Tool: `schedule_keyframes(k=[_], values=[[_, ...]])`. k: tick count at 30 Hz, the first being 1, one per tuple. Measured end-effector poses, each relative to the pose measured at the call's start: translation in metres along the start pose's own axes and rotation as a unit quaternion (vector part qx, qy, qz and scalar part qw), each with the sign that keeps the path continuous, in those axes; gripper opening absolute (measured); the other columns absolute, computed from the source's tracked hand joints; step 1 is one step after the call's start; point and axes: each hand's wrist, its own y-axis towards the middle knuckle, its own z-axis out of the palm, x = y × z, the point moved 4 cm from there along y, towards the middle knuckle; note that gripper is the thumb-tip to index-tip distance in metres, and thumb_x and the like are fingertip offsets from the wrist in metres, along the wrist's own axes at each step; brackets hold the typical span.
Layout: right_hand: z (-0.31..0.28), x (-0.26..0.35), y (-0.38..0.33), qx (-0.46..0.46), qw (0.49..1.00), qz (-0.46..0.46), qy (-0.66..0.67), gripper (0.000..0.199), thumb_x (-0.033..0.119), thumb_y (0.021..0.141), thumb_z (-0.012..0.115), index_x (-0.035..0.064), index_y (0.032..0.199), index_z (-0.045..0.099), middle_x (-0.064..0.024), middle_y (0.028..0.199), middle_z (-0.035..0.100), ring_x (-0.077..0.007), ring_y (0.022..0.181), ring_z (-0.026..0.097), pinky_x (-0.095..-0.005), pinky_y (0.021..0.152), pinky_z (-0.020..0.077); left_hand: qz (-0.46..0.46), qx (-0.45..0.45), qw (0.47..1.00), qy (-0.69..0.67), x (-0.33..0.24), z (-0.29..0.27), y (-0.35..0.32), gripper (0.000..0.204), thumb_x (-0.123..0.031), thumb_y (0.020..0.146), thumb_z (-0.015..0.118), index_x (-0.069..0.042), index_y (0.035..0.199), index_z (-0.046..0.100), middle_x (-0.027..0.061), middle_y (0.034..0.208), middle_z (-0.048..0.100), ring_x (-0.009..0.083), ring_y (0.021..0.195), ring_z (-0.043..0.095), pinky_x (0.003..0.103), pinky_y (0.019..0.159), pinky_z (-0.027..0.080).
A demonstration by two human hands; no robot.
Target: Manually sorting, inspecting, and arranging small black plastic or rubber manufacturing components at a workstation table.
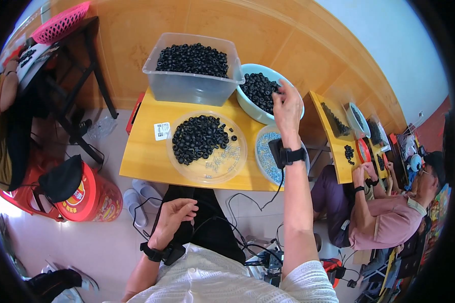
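Note:
My right hand (288, 108) reaches over the right rim of a pale blue bowl (245, 105) with many small black ring-shaped pieces (258, 90) in it. Its thumb and fingers are apart, close to the pieces. My left hand (174, 219) hovers in front of the table's near edge, above my lap. Its fingers are curled together, and whatever they may hold is hidden. Between my hands and the bowl lies a round clear tray (237, 174) with a heap of black pieces (199, 139) and small clear bits (222, 159) beside them.
Behind the tray stands a clear plastic box (192, 91) full of black pieces. A tub of small bluish bits (268, 151) sits near the yellow table's (146, 156) right edge. Cables (237, 202) hang by my legs. Other people (389, 222) sit at tables right and left; a red bucket (98, 194) stands left.

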Motion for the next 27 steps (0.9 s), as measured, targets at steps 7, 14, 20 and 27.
schedule_keyframes(k=[7, 14, 20, 27], values=[[0.058, -0.038, -0.083, 0.328, 0.937, 0.061, -0.100, 0.018, 0.002, 0.072, 0.061, 0.0039, 0.087, 0.068, -0.0177, 0.084, 0.064, -0.0344, 0.076, 0.063, -0.0417, 0.071, 0.0500, 0.013, 0.007, 1.000, -0.008, -0.001, -0.004, 0.000, 0.026, -0.018, 0.091, 0.054, 0.002, 0.106, 0.061, 0.0085, 0.092, 0.064, 0.0114, 0.078, 0.060, 0.023, 0.073, 0.050], [0.070, -0.022, -0.106, 0.382, 0.917, -0.003, -0.113, 0.022, 0.002, 0.069, 0.064, 0.0045, 0.090, 0.068, -0.0183, 0.091, 0.062, -0.0334, 0.085, 0.061, -0.0402, 0.074, 0.0489, 0.002, -0.007, 1.000, -0.008, 0.004, -0.005, 0.002, 0.025, -0.018, 0.091, 0.054, 0.001, 0.105, 0.061, 0.0086, 0.091, 0.064, 0.0113, 0.078, 0.060, 0.023, 0.073, 0.050], [0.070, -0.033, -0.113, 0.352, 0.930, -0.051, -0.087, 0.021, 0.005, 0.070, 0.065, -0.0016, 0.090, 0.064, -0.0159, 0.082, 0.061, -0.0290, 0.078, 0.061, -0.0372, 0.070, 0.0488, 0.027, -0.009, 0.999, -0.013, 0.001, -0.001, 0.004, 0.025, -0.018, 0.091, 0.054, 0.001, 0.105, 0.061, 0.0084, 0.091, 0.064, 0.0120, 0.078, 0.061, 0.024, 0.073, 0.051], [0.038, 0.037, -0.176, 0.465, 0.665, 0.370, 0.452, 0.017, 0.011, 0.083, 0.064, 0.0019, 0.096, 0.061, -0.0048, 0.081, 0.063, -0.0112, 0.069, 0.062, -0.0264, 0.065, 0.0537, 0.126, -0.051, 0.987, -0.090, -0.018, 0.002, 0.009, 0.025, -0.004, 0.085, 0.060, 0.002, 0.109, 0.059, 0.0092, 0.097, 0.062, 0.0122, 0.081, 0.061, 0.025, 0.075, 0.052]])
